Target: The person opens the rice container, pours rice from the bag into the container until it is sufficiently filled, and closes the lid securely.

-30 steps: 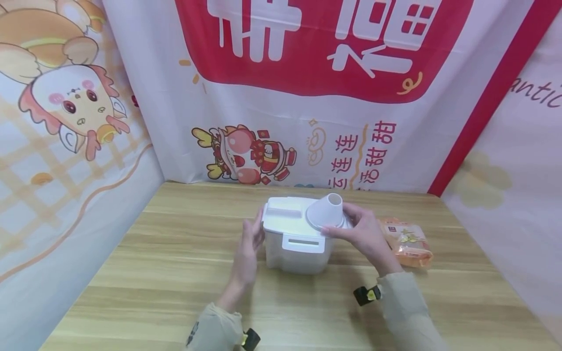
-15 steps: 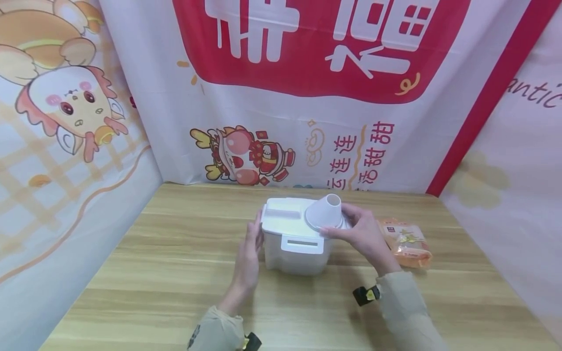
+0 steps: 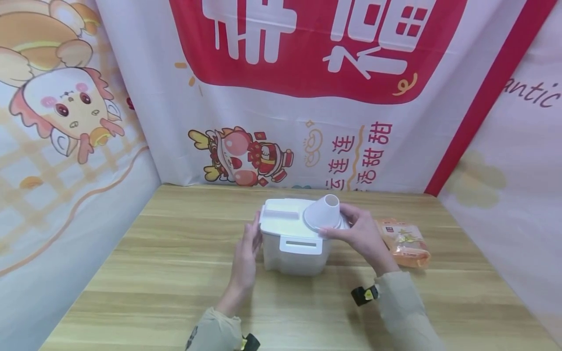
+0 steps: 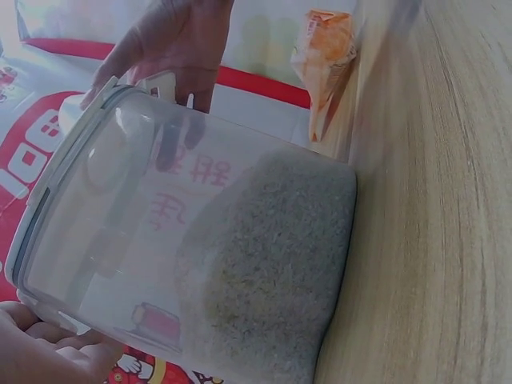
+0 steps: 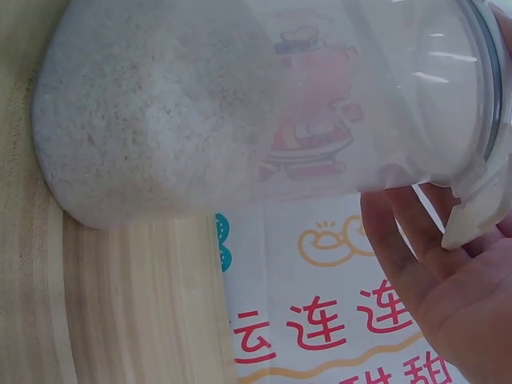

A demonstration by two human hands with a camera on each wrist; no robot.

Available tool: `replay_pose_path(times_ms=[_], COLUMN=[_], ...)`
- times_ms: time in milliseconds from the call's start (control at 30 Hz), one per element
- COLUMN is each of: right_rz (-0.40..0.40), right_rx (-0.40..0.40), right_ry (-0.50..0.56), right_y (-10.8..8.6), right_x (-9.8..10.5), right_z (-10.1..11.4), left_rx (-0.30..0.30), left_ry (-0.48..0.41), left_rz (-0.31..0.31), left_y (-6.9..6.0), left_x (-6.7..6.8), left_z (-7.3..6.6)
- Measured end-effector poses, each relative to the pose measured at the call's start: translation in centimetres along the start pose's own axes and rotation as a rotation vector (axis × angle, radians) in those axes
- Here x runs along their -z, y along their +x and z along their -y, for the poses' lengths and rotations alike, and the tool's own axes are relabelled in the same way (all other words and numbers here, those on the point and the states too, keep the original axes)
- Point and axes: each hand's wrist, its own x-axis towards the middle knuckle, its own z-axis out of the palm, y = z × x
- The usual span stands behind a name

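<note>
A clear container (image 4: pixel 256 240) with a white lid (image 3: pixel 281 214) stands upright on the table, partly filled with pale grains (image 5: pixel 152 112). On the right part of the lid is a white cone-shaped spout (image 3: pixel 326 210). My left hand (image 3: pixel 245 261) holds the container's left side; in the left wrist view its fingers (image 4: pixel 60 344) bend at the lid's latch. My right hand (image 3: pixel 366 236) grips the lid's right end, thumb in front and fingers farther back. The right wrist view shows the right hand (image 5: pixel 448 284) beside the other latch (image 5: pixel 480 208).
An orange and clear packet (image 3: pixel 406 243) lies on the wooden table (image 3: pixel 175 273) to the right of the container, close to my right forearm. Printed cloth (image 3: pixel 246 107) hangs behind the table and at both sides.
The whole head view has shifted slightly. Both hands keep their places on the container, and its lid stays on.
</note>
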Motion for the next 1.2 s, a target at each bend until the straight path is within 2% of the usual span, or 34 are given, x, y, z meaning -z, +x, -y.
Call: replay_pose_path(times_ms=[467, 767, 933, 1200], right_rz=[-0.005, -0.006, 0.005, 0.029], right_rx=[-0.005, 0.008, 0.017, 0.014], right_ry=[-0.026, -0.034, -0.017, -0.06], right_y=[0.01, 0.11, 0.17, 0.31], right_x=[0.12, 0.26, 0.24, 0.52], right_z=[0.15, 0.06, 0.08, 0.05], left_rx=[-0.031, -0.066, -0.068, -0.054], left_ry=[0.007, -0.002, -0.013, -0.032], left_rz=[-0.015, 0.001, -0.008, -0.002], left_y=[0.12, 0.18, 0.0, -0.19], left_x=[-0.25, -0.63, -0.72, -0.55], left_z=[0.34, 0.48, 0.46, 0.52])
